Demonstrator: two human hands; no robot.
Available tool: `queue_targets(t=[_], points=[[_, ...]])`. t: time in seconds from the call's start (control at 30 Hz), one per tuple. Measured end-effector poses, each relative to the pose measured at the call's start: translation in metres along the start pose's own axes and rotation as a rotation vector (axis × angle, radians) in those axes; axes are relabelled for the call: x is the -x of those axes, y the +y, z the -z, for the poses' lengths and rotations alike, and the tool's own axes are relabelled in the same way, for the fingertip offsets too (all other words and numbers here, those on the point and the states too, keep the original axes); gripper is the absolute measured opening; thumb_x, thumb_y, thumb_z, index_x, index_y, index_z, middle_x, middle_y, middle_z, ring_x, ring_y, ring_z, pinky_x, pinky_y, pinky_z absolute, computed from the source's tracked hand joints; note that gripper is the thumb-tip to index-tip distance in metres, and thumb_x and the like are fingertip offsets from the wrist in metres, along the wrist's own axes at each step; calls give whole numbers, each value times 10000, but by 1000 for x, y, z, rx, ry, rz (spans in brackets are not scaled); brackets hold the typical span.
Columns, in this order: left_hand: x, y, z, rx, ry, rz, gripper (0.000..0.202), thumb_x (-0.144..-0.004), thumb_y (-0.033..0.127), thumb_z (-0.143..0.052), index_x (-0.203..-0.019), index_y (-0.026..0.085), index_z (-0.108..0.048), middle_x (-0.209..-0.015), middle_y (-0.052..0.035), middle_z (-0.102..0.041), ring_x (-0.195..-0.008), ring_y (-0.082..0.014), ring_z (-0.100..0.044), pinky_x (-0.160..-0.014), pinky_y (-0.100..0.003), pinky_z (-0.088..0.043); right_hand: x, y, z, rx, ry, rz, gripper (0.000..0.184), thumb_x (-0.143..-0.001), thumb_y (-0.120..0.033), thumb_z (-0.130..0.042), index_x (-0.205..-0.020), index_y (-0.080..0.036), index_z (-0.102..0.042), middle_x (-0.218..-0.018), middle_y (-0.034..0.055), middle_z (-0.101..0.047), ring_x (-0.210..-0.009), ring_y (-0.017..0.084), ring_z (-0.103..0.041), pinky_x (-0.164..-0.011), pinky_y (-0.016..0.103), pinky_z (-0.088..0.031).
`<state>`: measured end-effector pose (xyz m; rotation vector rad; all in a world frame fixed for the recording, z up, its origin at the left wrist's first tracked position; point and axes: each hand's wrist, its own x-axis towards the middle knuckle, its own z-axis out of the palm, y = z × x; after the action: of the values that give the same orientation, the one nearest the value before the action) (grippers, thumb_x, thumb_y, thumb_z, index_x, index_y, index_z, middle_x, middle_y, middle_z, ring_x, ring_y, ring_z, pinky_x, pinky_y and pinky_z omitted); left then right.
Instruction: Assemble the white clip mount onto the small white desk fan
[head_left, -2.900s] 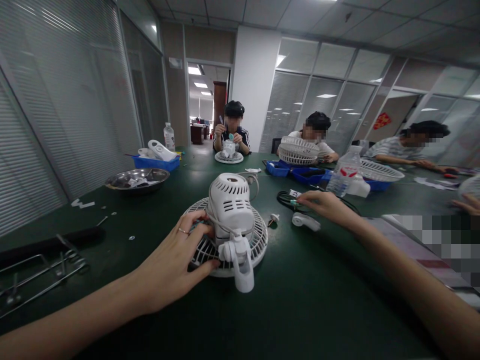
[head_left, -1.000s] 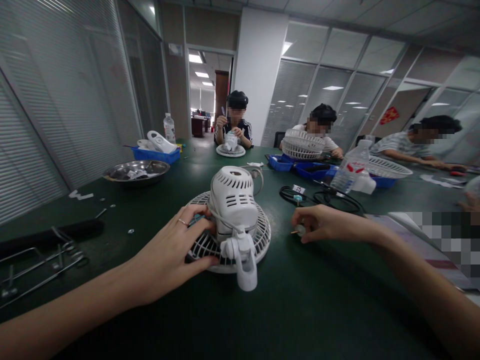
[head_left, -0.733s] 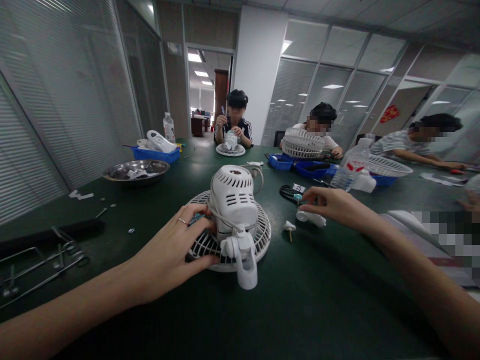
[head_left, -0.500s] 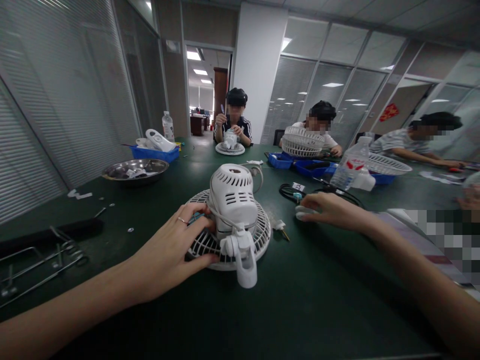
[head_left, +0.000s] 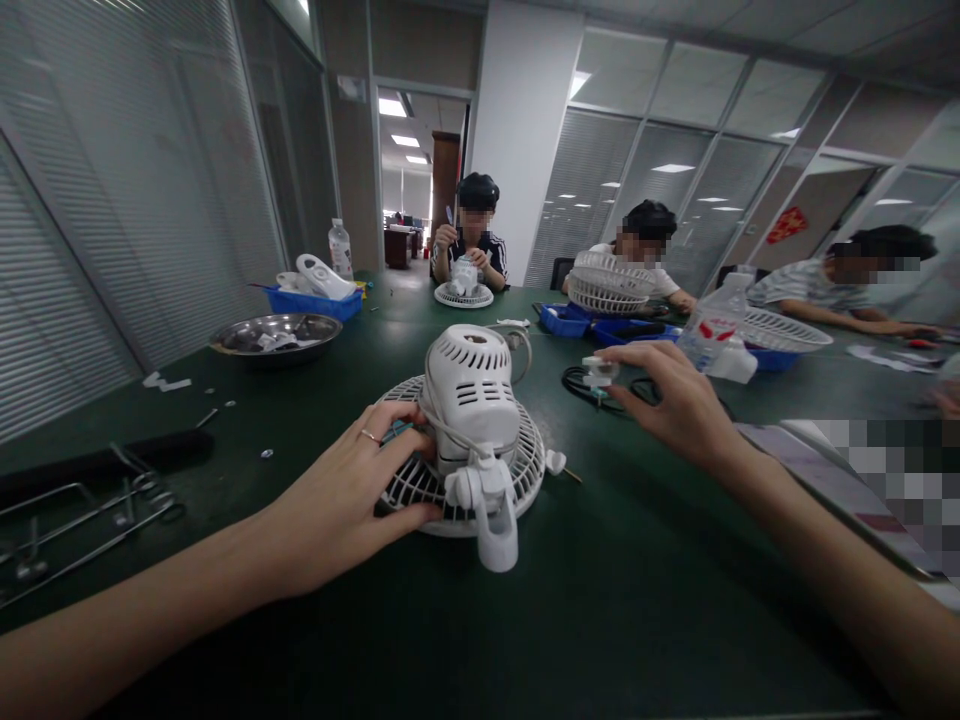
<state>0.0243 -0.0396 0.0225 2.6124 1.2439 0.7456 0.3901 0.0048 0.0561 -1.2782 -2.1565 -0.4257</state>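
A white fan motor housing [head_left: 471, 395] stands on a round white grille [head_left: 517, 470], face down on the dark green table [head_left: 615, 600]. My left hand [head_left: 341, 505] rests on the grille's left side with the fingers curled against the housing. My right hand [head_left: 675, 400] is raised above the table to the right of the fan. Its fingertips pinch a small white plastic part [head_left: 598, 372]. A small white screw-like piece [head_left: 556, 463] lies on the table beside the grille's right edge.
A black cable [head_left: 581, 385] coils behind the held part. A steel bowl [head_left: 276, 335] and blue trays [head_left: 311, 300] sit at the left, metal rods [head_left: 82, 525] at the near left. A water bottle [head_left: 712, 330] stands at the right. Three people work at the far side.
My right hand put down the small screw-like piece, reached to the white plastic part on the table, took hold of it and lifted it. The left hand stayed on the fan.
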Motion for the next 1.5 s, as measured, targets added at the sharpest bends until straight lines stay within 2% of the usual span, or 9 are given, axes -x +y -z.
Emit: queue_targets(t=[0.17, 0.5, 0.6, 0.73, 0.9, 1.07, 1.17, 1.3, 1.5], points=[[-1, 0, 2, -14, -27, 8, 323, -806, 439, -654, -1057, 243, -597, -1334, -74, -425, -1211, -310, -480, -1034, -517, -437, 4, -4, -22, 17, -155, -151, 423, -1005, -390, -221, -1252, -207, -511, -1184, 107, -635, -1064, 258, -599, -889, 362, -446], [1, -2, -4, -33, 10, 1, 335, -810, 423, -654, -1091, 255, -582, -1355, -69, -409, -1228, -302, -466, -1051, -515, -417, 9, 4, -43, 196, -458, -169, 359, -967, -322, -334, -1205, -192, -569, -914, 133, -717, -753, 272, -679, -638, 326, -434], [1, -2, -3, -38, 2, -12, 322, -819, 421, -645, -1081, 246, -579, -1356, -77, -409, -1221, -303, -468, -1040, -513, -428, 9, 7, -48, 194, -526, -149, 382, -978, -337, -312, -1252, -217, -550, -971, 140, -713, -795, 280, -686, -650, 332, -444], [1, -2, -3, -60, -5, -10, 335, -816, 434, -646, -1084, 245, -575, -1355, -81, -409, -1225, -307, -460, -1038, -521, -430, 6, 13, -49, 161, -521, -166, 457, -1005, -414, -225, -1270, -232, -551, -1026, 134, -701, -868, 283, -683, -716, 365, -475], [0, -3, -2, -72, -39, -23, 345, -826, 455, -626, -1089, 238, -575, -1360, -84, -402, -1235, -306, -453, -1045, -515, -428, 5, 16, -46, 55, -458, -123, 481, -988, -486, -309, -1353, -244, -507, -1156, 113, -633, -985, 247, -644, -840, 354, -480], [-2, -3, 2, -93, -84, -15, 370, -847, 471, -598, -1128, 233, -556, -1377, -93, -380, -1254, -310, -434, -1053, -520, -416, 3, 10, -46, 17, -410, -99, 436, -988, -470, -328, -1209, -241, -626, -1014, 84, -647, -858, 207, -655, -791, 319, -494], [-2, -2, 3, -106, -122, -14, 354, -897, 466, -523, -1160, 231, -538, -1400, -101, -358, -1282, -317, -407, -1079, -539, -381, 1, 5, -35, 86, -305, -142, 467, -995, -457, -285, -1098, -212, -668, -950, 98, -656, -789, 226, -651, -739, 341, -481], [0, -2, 1, -116, -107, -7, 329, -904, 440, -504, -1154, 229, -537, -1390, -105, -360, -1277, -319, -410, -1082, -546, -376, 6, 4, -22, 209, -123, -215, 571, -1011, -392, -125, -1118, -136, -623, -1040, 180, -658, -931, 294, -632, -812, 406, -448], [0, -1, -3, -119, -37, 2, 382, -836, 492, -596, -1105, 224, -553, -1357, -111, -390, -1231, -317, -453, -1054, -530, -419, 3, 5, -36, 253, -297, -140, 439, -977, -420, -312, -817, -178, -641, -841, 117, -694, -707, 238, -658, -652, 334, -454]])
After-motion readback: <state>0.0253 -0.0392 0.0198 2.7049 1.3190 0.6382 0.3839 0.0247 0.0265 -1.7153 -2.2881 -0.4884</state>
